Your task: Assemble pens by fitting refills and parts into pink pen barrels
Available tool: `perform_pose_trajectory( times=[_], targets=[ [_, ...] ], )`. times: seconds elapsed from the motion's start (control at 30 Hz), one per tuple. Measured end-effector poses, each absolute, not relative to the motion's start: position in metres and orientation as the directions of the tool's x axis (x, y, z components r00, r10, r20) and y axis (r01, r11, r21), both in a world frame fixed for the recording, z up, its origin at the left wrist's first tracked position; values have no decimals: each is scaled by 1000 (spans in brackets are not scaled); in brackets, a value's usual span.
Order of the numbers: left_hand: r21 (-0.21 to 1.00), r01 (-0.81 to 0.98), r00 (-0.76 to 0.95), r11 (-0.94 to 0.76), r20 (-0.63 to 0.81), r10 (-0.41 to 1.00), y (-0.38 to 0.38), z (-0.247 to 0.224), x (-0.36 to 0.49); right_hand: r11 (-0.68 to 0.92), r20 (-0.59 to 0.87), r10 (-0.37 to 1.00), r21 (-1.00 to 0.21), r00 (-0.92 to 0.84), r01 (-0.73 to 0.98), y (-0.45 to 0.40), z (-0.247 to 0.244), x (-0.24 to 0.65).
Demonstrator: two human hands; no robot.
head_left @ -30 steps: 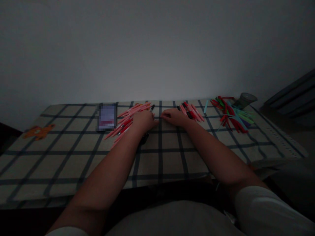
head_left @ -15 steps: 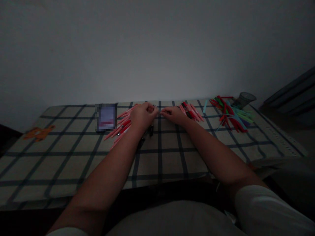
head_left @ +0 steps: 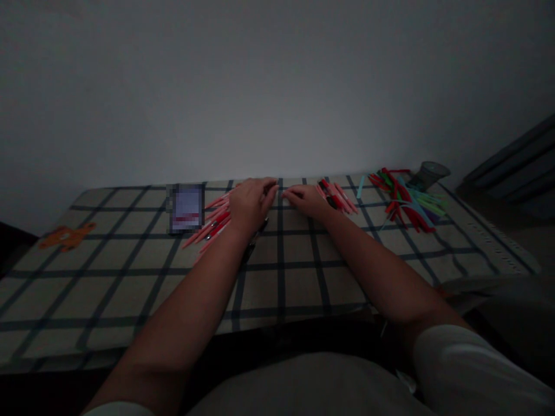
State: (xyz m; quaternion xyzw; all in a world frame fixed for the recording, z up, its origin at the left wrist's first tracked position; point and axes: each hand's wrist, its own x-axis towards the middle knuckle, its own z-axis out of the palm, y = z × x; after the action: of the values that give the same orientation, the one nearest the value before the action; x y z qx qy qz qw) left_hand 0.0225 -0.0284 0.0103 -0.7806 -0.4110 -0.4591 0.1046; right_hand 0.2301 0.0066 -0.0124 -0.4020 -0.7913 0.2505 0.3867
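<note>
My left hand [head_left: 252, 202] is over the right side of a spread of pink and red pens [head_left: 214, 222], covering some of them. Its thumb and fingers point forward with a gap between them, and nothing shows in the gap. Black pens [head_left: 251, 245] lie partly hidden beside my left wrist. A short space away, my right hand [head_left: 307, 199] has its fingertips turned toward the left hand. Thumb and forefinger stand slightly apart, with no object visible between them. Just right of it lies a smaller group of pink, red and black pens [head_left: 337, 196].
The checked tablecloth [head_left: 299, 283] covers a table against a wall. A phone-like device with a blurred screen [head_left: 187, 208] lies left of the pens. Colourful pipe-cleaner-like strips [head_left: 407, 202] and a tilted clear cup [head_left: 431, 172] are at right. An orange bear figure [head_left: 67, 237] is far left.
Both hands have loosened from pinched fingertips to fingers apart. My left hand's fingers have stretched forward. The pen groups look the same.
</note>
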Motion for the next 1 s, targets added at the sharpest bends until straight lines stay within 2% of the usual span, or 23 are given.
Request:
perform_pose_trajectory(
  times=[0.1,0.2,0.4,0.53,0.8,1.0],
  targets=[
    [102,742,419,-663,702,577,-28,14,26,511,426,856,-784,-293,353,6,-11,229],
    [45,750,501,-660,612,612,-24,14,30,460,397,880,-848,-260,262,4,-8,229],
    [-1,753,554,-658,541,633,-17,6,30,516,409,848,-784,-338,345,-5,-1,225],
    [23,768,516,-640,569,640,-17,4,28,522,395,839,-779,-375,347,-3,-1,226],
    [158,765,449,-625,564,692,-20,7,29,548,367,820,-726,-439,415,-2,-1,227],
    [166,793,426,-586,537,728,-22,10,29,577,394,809,-674,-436,461,-1,-2,225]
  ],
)
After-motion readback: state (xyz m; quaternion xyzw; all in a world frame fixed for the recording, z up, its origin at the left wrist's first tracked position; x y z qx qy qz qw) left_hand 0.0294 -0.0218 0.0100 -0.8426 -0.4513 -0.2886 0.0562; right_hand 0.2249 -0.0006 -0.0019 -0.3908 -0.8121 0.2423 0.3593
